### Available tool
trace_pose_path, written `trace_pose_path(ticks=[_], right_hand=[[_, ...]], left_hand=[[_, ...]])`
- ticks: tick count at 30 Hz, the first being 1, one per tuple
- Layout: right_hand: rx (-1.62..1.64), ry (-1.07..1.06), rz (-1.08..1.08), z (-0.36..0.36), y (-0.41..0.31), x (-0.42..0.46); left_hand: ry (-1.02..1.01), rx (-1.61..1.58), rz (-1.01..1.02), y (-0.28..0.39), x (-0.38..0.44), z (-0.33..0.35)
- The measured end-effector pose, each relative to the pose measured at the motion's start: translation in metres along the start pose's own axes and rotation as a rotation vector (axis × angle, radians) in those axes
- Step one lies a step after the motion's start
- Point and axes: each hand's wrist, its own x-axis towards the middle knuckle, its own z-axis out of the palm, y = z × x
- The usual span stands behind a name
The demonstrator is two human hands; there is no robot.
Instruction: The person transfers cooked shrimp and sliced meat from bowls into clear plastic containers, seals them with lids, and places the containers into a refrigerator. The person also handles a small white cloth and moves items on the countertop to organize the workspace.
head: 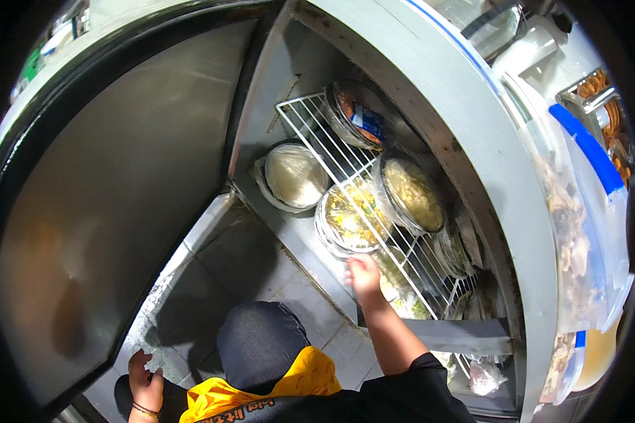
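My right hand [364, 275] reaches into the opened refrigerator cabinet, its fingers partly curled by the near edge of a plastic-wrapped bowl of yellow chopped food [353, 218]. The hand is slightly blurred, and whether it touches the bowl is hard to tell. Farther back on the same lower level is a wrapped bowl of white contents [296, 175]. Above them, on a white wire shelf [344, 182], a wrapped bowl of pale yellow pieces [413, 193] leans at a tilt. My left hand [147, 383] is held low beside my knee, fingers apart and holding nothing.
The cabinet door [137, 174] swings wide at left. Another wrapped bowl with a blue label [357, 113] stands deeper on the shelf. On the counter above, lidded clear tubs [582, 227] line the right. Tiled floor [238, 259] lies between my knees and the cabinet.
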Motion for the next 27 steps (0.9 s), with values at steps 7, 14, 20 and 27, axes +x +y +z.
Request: trace_pose_path(ticks=[7, 14, 20, 27], right_hand=[[0.252, -0.023, 0.047, 0.008, -0.076, -0.024], [0.307, 0.529, 0.12, -0.073, -0.141, 0.011], [0.188, 0.41, 0.198, -0.094, -0.159, 0.036], [0.548, 0.429, 0.089, -0.121, -0.172, 0.05]], left_hand=[[-0.09, -0.027, 0.043, 0.028, 0.014, -0.005], [-0.095, 0.076, 0.241, 0.021, 0.012, -0.011], [-0.163, -0.033, 0.238, 0.02, 0.01, -0.01], [-0.169, -0.158, 0.152, -0.003, 0.006, -0.01]])
